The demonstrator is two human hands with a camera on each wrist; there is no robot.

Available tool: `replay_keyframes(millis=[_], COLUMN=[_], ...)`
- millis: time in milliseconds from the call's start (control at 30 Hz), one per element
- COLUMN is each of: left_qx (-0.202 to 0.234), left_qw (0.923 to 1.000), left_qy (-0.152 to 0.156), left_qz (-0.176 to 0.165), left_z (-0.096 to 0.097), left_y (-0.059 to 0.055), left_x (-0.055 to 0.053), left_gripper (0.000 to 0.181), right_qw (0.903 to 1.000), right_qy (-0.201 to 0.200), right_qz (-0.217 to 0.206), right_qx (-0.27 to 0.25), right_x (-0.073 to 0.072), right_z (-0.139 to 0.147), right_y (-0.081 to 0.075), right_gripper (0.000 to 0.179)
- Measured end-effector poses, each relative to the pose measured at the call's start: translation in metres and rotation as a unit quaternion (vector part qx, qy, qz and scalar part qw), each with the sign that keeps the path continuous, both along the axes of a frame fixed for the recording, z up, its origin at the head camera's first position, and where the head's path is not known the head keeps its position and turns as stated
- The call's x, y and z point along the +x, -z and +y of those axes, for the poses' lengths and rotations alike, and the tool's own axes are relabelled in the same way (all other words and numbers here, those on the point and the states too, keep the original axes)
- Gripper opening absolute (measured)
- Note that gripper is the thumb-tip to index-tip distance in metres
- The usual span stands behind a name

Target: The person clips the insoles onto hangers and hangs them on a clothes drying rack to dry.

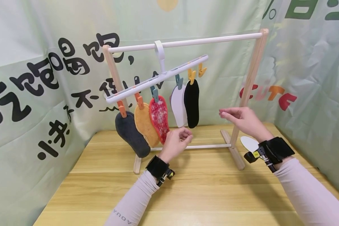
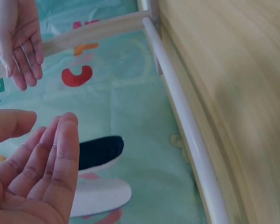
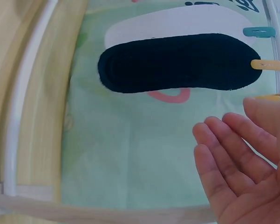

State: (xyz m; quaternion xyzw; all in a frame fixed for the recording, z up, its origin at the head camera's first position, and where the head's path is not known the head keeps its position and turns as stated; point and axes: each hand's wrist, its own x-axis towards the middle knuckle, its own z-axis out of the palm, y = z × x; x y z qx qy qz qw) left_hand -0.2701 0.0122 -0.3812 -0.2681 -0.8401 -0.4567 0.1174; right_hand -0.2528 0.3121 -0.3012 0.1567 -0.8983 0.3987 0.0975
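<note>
A white clip hanger (image 1: 147,84) hangs tilted from the rack's top rod, its left end lower. Pegged along it are a dark grey insole (image 1: 131,135), an orange insole (image 1: 142,121), a red patterned insole (image 1: 159,114), a white insole (image 1: 178,108) and a black insole (image 1: 192,103). The yellow clip (image 1: 201,70) at the right end holds nothing. My left hand (image 1: 175,141), fingers loosely bent and grasping nothing, is by the red insole's lower tip. To the right of the black insole, my right hand (image 1: 244,121) is raised with nothing in it, fingers relaxed.
The wooden rack's right post (image 1: 252,72) stands behind my right hand. A low white crossbar (image 1: 209,146) joins the rack's feet. On the wooden table (image 1: 203,194), a white oval piece (image 1: 249,143) lies partly behind my right wrist. Printed cloth (image 1: 223,18) surrounds the table.
</note>
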Motion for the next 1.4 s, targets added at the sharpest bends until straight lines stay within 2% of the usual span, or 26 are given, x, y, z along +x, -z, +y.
replay_keyframes(millis=[167,433,867,967,1167,1400], left_qx=[0.005,0.005,0.003,0.002,-0.001,-0.005], left_qw=[0.9999,0.9999,0.9992,0.9991,0.9991,0.9990], left_qy=[0.008,0.012,0.027,0.028,0.027,0.032], left_qz=[-0.004,-0.007,-0.030,-0.030,-0.033,-0.030], left_z=[0.004,0.009,0.016,0.018,0.021,0.026], left_y=[0.003,0.006,0.012,0.014,0.017,0.020], left_x=[0.002,0.004,0.005,0.004,0.005,0.007], left_gripper=[0.006,0.005,0.008,0.007,0.008,0.007], right_qw=[1.0000,0.9998,0.9977,0.9966,0.9967,0.9960], right_qy=[-0.005,0.012,0.046,0.055,0.048,0.058], right_qz=[-0.001,-0.007,0.028,0.031,0.037,0.019], right_qx=[-0.001,0.017,0.041,0.053,0.054,0.065], right_x=[0.006,0.011,0.032,0.035,0.037,0.040], right_z=[0.005,0.016,0.033,0.040,0.055,0.072], right_y=[0.007,0.016,0.033,0.038,0.049,0.059], right_gripper=[0.045,0.045,0.037,0.037,0.032,0.032])
